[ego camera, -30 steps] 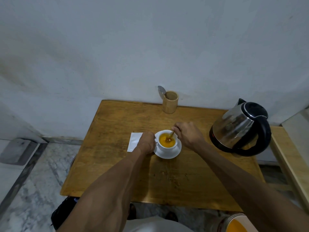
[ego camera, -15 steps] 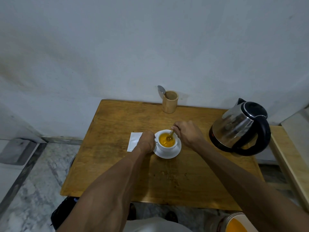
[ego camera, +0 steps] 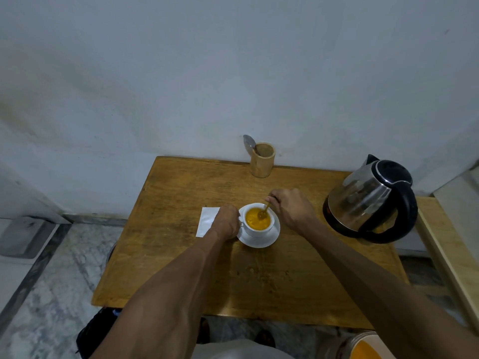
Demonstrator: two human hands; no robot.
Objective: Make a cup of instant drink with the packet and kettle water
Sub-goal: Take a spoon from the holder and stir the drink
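Spoon (ego camera: 264,213) shifted in the cup (ego camera: 259,224); right hand (ego camera: 290,207) fingers pinch it.

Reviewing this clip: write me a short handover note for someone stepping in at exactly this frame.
Left hand: closed on the cup at its handle side, steadying it on the saucer.
Right hand: pinching a spoon, its bowl dipped in the orange drink.
Packet: flat on the table, left of the cup, partly under the left hand.
Kettle: upright at the table's right.
Done: powder and water are in the cup.
Left: finish stirring, take the spoon out.
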